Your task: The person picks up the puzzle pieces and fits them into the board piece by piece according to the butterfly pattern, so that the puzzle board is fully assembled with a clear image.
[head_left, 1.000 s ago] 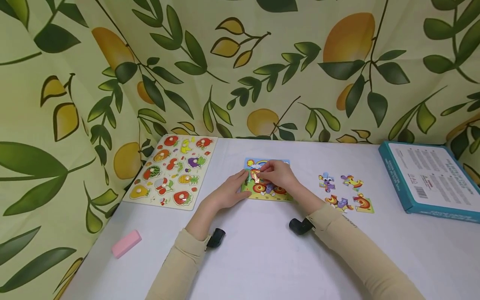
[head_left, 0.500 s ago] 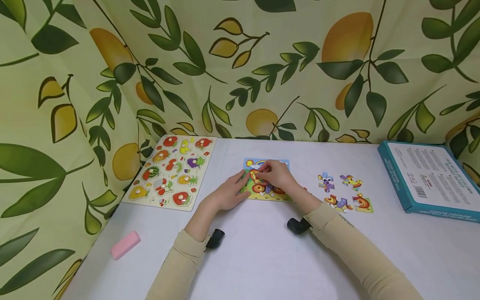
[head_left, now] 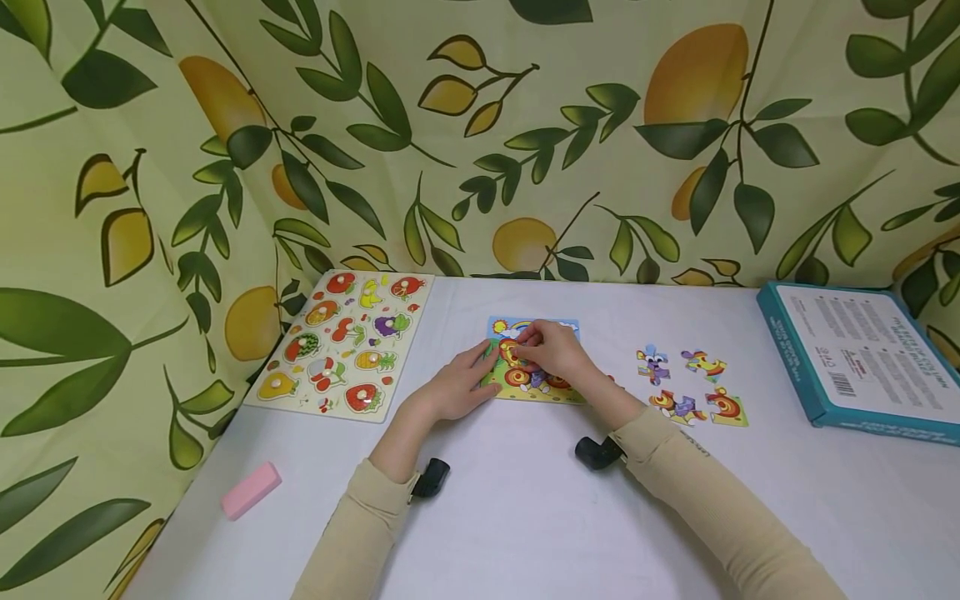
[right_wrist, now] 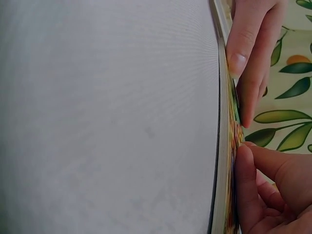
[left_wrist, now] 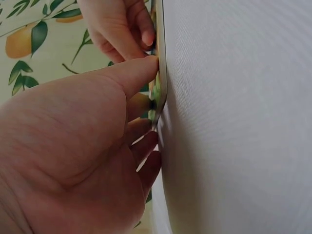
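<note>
Presently, the puzzle point(head_left: 523, 385) lies flat on the table point(head_left: 510, 517); the left hand point(head_left: 454, 387) rests loosely extended at its left edge, while the right hand point(head_left: 561, 350) touches its top, whether pinching anything unclear.

A cream curtain point(head_left: 420, 125) printed with orange fruit, yellow leaves and green sprigs hangs behind the bench point(head_left: 495, 533) and turns along its left side, with creases near the corner; the same print shows in both wrist views. The bench has a white covering. At its far left, near the curtain, a pale fruit board point(head_left: 343, 347) lies flat, bearing a watermelon, a pineapple, a banana, cherries and a strawberry among others. Nearer the viewer, well apart from the board, a pink block point(head_left: 252, 490) lies at a slant. At far right lies a teal box point(head_left: 862, 362), its white upper face carrying small print and a barcode point(head_left: 842, 385)
</note>
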Demonstrator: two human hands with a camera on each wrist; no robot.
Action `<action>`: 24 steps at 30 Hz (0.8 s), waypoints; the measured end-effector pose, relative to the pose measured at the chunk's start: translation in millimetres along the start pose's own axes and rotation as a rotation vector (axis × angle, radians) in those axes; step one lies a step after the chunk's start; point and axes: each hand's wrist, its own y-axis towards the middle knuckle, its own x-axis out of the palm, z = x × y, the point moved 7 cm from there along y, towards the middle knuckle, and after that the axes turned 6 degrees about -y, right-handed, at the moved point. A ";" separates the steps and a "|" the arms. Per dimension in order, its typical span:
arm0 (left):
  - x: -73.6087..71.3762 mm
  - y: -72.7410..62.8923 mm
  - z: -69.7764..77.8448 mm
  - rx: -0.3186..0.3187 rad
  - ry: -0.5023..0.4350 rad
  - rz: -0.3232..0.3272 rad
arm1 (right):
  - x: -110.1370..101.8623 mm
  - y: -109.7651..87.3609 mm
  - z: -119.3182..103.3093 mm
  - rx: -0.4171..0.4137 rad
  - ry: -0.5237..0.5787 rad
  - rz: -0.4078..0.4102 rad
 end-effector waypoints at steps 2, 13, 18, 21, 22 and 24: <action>-0.2 0.0 0.6 0.002 0.001 0.000 | 0.0 -0.1 -0.1 0.001 0.007 -0.002; -1.8 -0.1 1.1 -0.001 0.006 0.016 | 0.9 2.4 0.1 -0.010 0.016 -0.001; -1.7 0.6 1.0 -0.003 0.017 0.018 | 1.5 3.0 1.0 -0.007 0.014 -0.001; -1.7 0.9 1.3 -0.003 0.014 0.017 | 1.9 3.4 1.7 -0.002 0.011 0.000; -1.7 0.9 1.4 -0.002 0.014 0.017 | 1.9 3.4 1.8 -0.002 0.011 0.000; -1.7 1.1 1.7 0.000 0.014 0.016 | 2.0 3.6 1.7 -0.001 0.006 0.000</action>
